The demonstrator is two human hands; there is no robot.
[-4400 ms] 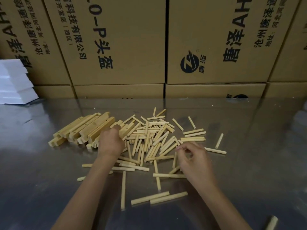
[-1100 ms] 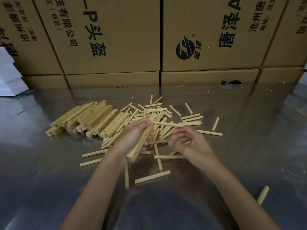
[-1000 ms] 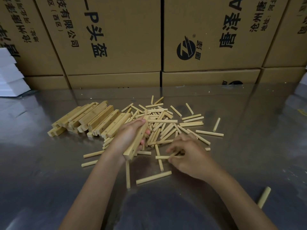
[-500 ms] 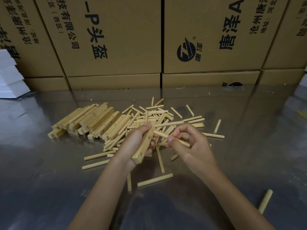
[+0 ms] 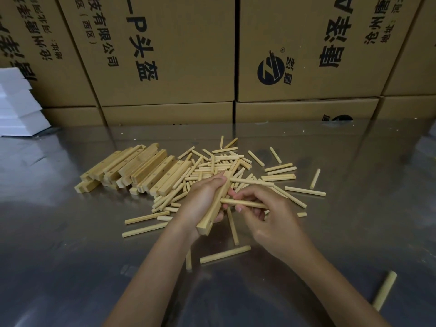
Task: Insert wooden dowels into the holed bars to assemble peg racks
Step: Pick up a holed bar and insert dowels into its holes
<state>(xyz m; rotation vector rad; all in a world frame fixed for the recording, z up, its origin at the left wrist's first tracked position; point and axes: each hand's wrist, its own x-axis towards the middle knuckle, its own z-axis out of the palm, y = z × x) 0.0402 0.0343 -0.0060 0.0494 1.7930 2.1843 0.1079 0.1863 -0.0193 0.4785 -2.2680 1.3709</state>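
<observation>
My left hand [image 5: 202, 201] grips a holed wooden bar [image 5: 210, 217] above the steel table, its near end pointing toward me. One dowel [image 5: 250, 182] sticks out of the bar's upper part to the right. My right hand [image 5: 266, 213] pinches a second dowel [image 5: 245, 203], whose left end meets the bar's side lower down. A stack of holed bars [image 5: 141, 169] lies to the left. Loose dowels [image 5: 219, 165] are piled behind my hands.
The shiny steel table [image 5: 70, 256] carries scattered dowels, among them one [image 5: 225, 254] close to my forearms and a thicker one [image 5: 384, 293] at the near right. Cardboard boxes [image 5: 165, 55] wall off the back. White foam blocks [image 5: 16, 105] sit far left.
My left hand lifted a bar from the stack. One dowel now stands in the bar, and my right hand has brought a second dowel against its side.
</observation>
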